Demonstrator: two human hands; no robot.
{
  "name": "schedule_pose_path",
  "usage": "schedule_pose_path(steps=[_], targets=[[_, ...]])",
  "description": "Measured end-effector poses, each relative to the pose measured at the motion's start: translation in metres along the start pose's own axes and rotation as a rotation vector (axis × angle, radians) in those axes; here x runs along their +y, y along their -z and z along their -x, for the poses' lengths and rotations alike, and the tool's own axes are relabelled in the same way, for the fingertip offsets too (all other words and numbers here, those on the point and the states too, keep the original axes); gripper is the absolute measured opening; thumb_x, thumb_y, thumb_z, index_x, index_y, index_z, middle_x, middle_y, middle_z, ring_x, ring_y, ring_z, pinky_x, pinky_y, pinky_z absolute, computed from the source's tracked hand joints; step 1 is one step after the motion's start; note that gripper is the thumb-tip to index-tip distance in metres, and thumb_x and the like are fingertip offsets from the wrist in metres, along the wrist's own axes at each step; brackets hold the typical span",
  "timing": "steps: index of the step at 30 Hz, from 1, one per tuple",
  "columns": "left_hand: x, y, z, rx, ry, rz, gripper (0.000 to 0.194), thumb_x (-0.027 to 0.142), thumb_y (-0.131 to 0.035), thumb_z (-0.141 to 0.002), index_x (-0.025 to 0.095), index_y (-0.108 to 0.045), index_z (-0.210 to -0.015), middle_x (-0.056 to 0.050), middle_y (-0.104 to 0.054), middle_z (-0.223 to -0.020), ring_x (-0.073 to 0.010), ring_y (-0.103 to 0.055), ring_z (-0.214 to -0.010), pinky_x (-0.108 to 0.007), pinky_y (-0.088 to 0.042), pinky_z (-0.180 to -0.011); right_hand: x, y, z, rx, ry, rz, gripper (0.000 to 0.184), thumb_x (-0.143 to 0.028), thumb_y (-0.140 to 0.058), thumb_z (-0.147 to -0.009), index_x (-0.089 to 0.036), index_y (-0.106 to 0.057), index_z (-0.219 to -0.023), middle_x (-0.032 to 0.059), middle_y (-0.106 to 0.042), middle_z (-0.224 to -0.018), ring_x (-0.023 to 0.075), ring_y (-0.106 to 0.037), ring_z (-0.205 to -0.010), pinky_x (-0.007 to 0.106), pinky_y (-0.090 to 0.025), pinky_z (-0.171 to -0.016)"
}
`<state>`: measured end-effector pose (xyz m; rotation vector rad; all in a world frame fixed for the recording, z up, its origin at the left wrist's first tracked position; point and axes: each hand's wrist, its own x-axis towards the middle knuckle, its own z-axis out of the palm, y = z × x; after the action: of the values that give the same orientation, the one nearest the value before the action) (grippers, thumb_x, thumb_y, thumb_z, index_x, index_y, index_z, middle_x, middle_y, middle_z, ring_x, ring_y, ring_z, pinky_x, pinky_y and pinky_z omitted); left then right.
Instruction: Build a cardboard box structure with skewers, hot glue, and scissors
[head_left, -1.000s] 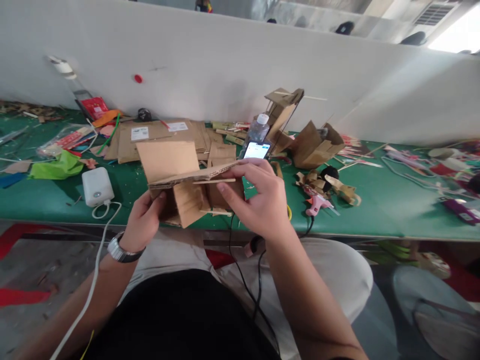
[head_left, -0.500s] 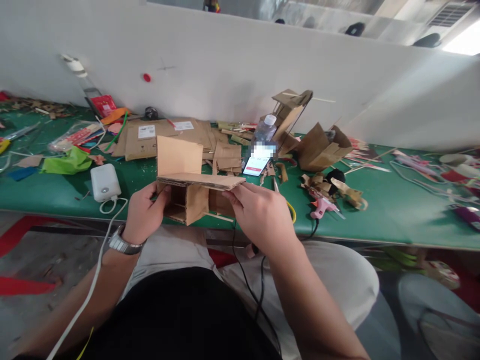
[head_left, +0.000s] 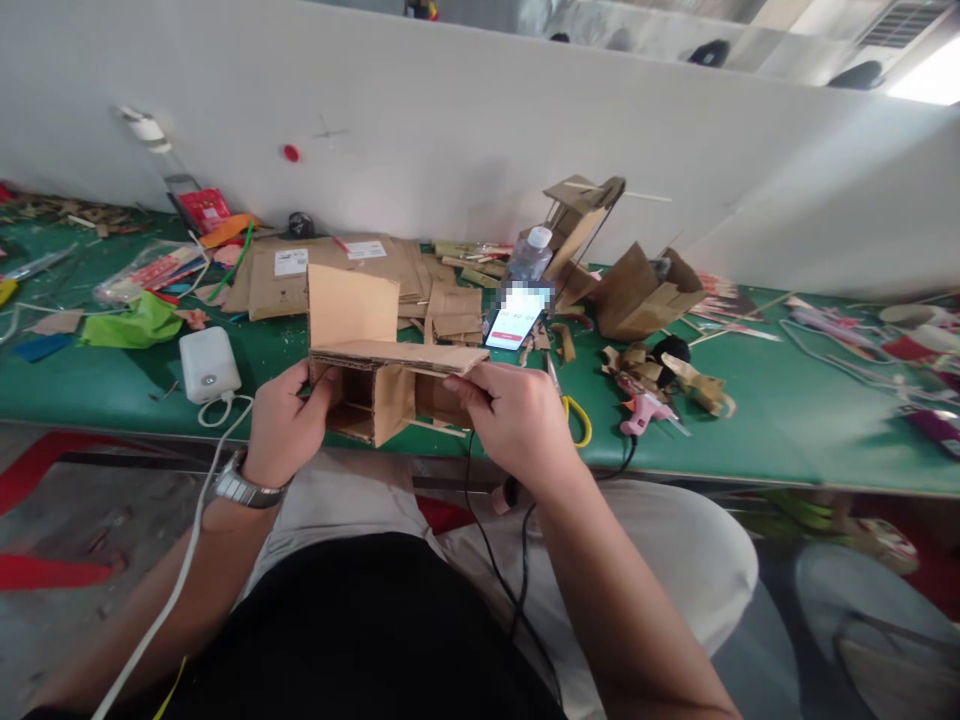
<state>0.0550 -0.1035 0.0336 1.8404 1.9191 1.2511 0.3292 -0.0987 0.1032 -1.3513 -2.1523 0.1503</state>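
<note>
Between my hands is a cardboard model, box-like, with an upright panel at its back left and open compartments facing me. A thin stick pokes out low on its right side. My left hand grips its left end, the thumb on the front edge and the other fingers hidden behind. At the right end, my right hand pinches the layered top board between thumb and fingers. The model is held up at the table's front edge, above my lap.
On the green table lie scissors, a pink glue gun, a lit phone against a bottle, and a white power bank whose cable crosses my left arm. Flattened cardboard and a paper bag stand behind.
The cardboard model and both hands have shifted slightly left. My right hand has moved a little, so more of the scissors' yellow handle shows. Both hands keep their hold.
</note>
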Motion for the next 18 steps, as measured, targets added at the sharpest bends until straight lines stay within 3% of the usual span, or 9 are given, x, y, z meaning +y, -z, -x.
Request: schedule_pose_path(steps=[8,14,18], targets=[[0.0055,0.0004,-0.0008,0.011,-0.004,-0.014,0.034,0.046,-0.056,-0.099,0.019,-0.075,-0.091,-0.004,-0.075,-0.078,-0.0209,-0.066,-0.073,-0.03,-0.043,-0.066,0.0004,-0.0068,-0.0012,-0.005,-0.073,0.032,0.029,-0.027,-0.066,-0.103,-0.019,-0.078,-0.078,0.0049,-0.068,-0.062,0.0176,-0.059,-0.057,0.032,-0.029,-0.059],[0.0054,-0.0001,-0.0005,-0.001,-0.005,0.009,0.03,0.044,-0.058,-0.099,0.02,-0.073,-0.087,-0.004,-0.075,-0.079,-0.0214,-0.065,-0.075,-0.031,-0.043,-0.068,0.0026,-0.0075,-0.003,0.032,-0.051,-0.118,0.022,-0.023,-0.067,-0.101,-0.02,-0.082,-0.085,0.0035,-0.074,-0.069,0.0168,-0.065,-0.063,0.029,-0.038,-0.062],[0.0067,0.0004,-0.0006,0.001,-0.021,-0.007,0.031,0.043,-0.056,-0.1,0.02,-0.073,-0.089,-0.004,-0.074,-0.079,-0.0205,-0.063,-0.073,-0.031,-0.042,-0.067,0.0031,-0.0093,-0.0035,0.021,-0.093,-0.129,0.029,-0.025,-0.067,-0.102,-0.02,-0.078,-0.075,0.0032,-0.075,-0.067,0.0161,-0.064,-0.061,0.029,-0.038,-0.062]])
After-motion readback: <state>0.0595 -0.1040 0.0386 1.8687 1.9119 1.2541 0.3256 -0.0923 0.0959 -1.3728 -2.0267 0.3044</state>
